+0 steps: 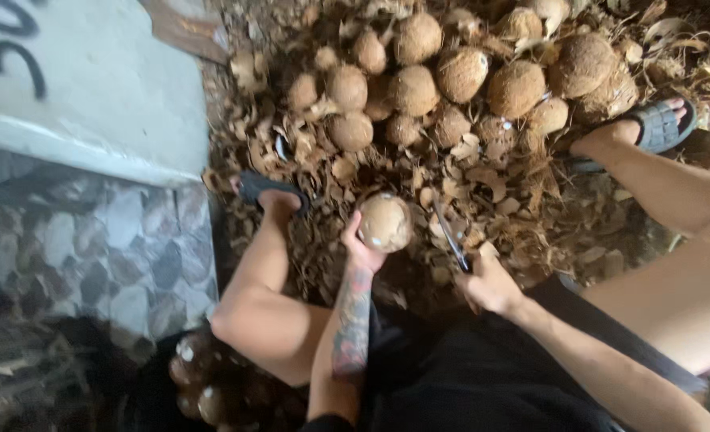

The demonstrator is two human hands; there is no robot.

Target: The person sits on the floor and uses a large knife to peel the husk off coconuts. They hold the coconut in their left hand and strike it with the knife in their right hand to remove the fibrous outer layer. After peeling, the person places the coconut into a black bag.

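Observation:
My left hand [361, 250] grips a round, pale brown husked coconut [385, 222] from below, holding it up over the ground between my legs. My right hand [489, 284] is closed around the handle of a dark-bladed knife [449, 234], whose blade points up and away, just right of the coconut. The blade does not touch the coconut at this moment. My tattooed left forearm rises from the bottom centre.
A heap of several brown coconuts [419, 88] lies ahead, with husk scraps [483, 184] strewn over the ground. My sandalled feet [268, 190] [651, 128] flank the pile. A grey concrete slab [91, 88] and stone-patterned wall [115, 248] stand at left. Several peeled coconuts [203, 384] sit at lower left.

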